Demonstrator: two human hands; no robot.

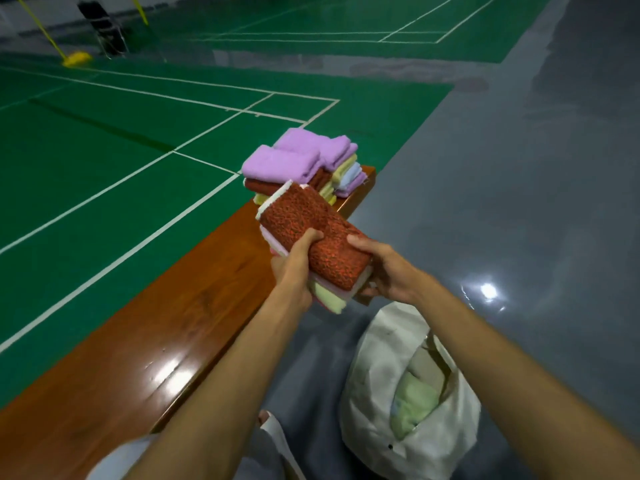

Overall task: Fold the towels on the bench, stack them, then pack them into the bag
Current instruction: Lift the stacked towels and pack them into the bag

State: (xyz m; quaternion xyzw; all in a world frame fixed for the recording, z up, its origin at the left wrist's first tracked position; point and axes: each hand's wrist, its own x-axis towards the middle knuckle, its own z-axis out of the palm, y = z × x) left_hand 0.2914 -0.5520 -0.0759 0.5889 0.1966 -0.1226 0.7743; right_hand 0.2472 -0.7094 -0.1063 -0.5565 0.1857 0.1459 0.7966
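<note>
I hold a small stack of folded towels in the air over the right edge of the wooden bench; an orange-red towel is on top, with pink and pale yellow ones under it. My left hand grips the stack's left side, thumb on top. My right hand grips its right side. A white cloth bag stands open on the floor below, with a pale green towel inside. Two more stacks of folded towels, purple on top, sit at the bench's far end.
The bench runs from the lower left to the middle of the view. Green court flooring with white lines lies to its left, grey floor to its right. A yellow net post base and a dark chair stand far back.
</note>
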